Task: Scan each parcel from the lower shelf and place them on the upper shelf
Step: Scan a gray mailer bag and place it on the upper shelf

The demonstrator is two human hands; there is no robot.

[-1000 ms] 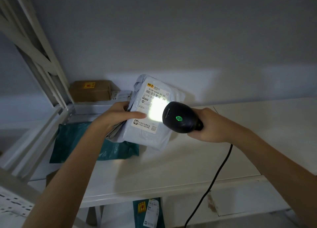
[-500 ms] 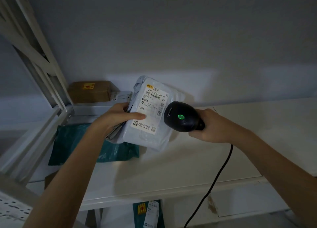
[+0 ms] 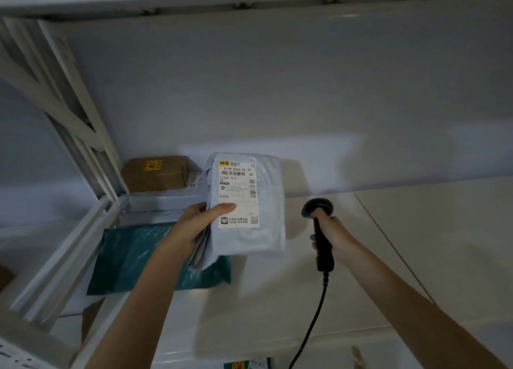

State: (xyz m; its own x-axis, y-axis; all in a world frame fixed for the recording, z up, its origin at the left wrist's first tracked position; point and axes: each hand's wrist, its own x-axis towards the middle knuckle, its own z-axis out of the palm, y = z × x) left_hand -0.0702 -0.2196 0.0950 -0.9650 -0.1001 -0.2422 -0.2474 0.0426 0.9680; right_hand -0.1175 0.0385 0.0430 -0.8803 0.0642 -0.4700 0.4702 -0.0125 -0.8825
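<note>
Head view: left hand (image 3: 194, 225) grips the pale grey parcel (image 3: 249, 207) by its left edge — thumb pressed on the label (image 3: 239, 193), fingers curled behind — label side up, above the white shelf (image 3: 277, 299). Right hand (image 3: 331, 234) is wrapped round the black scanner (image 3: 319, 230) handle, just right of the parcel, not touching it; cable (image 3: 311, 327) hangs below. Teal bag (image 3: 133, 260) lies under & left of the left hand. Brown box (image 3: 156, 173) sits beyond it, at the back.

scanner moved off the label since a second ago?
Yes. The scanner, gripped by the right hand, has swung right and away from the grey parcel, and now stands upright over the shelf.
</note>
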